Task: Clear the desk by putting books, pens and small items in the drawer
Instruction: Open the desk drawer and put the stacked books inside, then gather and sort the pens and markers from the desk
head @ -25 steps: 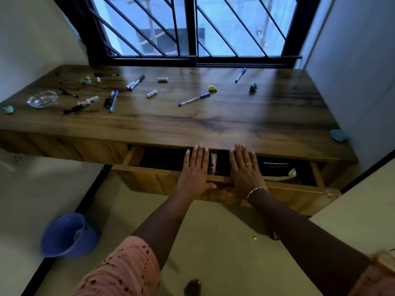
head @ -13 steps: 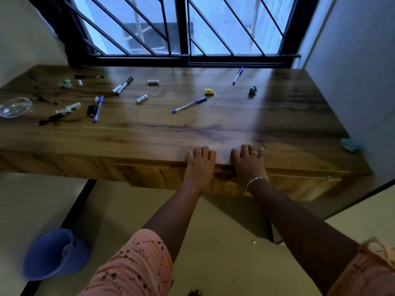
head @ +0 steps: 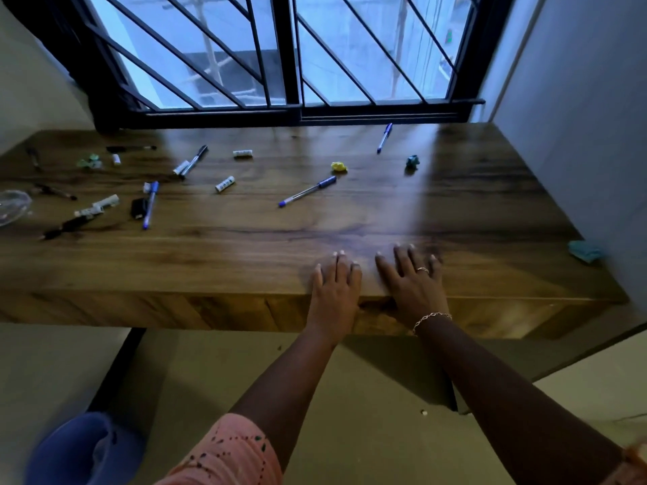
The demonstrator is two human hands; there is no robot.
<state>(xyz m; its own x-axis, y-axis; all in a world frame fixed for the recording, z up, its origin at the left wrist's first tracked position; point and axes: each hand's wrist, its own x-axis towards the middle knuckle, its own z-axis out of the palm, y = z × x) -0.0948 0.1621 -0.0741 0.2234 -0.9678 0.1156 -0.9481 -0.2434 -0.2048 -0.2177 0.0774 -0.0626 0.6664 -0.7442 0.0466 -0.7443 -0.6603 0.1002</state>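
Both hands flat on the desk's front edge, holding nothing.

Left hand (head: 335,290) and right hand (head: 411,285) lie open on the desk (head: 245,253) above the closed drawer (head: 378,318); pens (head: 307,191) lie scattered farther back.

The surface (head: 245,246) is seen as dark-grained wood with a smooth, semi-gloss finish that reflects window light. The blue pen (head: 308,191) is formed of clear glossy plastic. The window bars (head: 285,54) are rendered in matt black metal. A knitted pink sleeve (head: 231,456) is shown.
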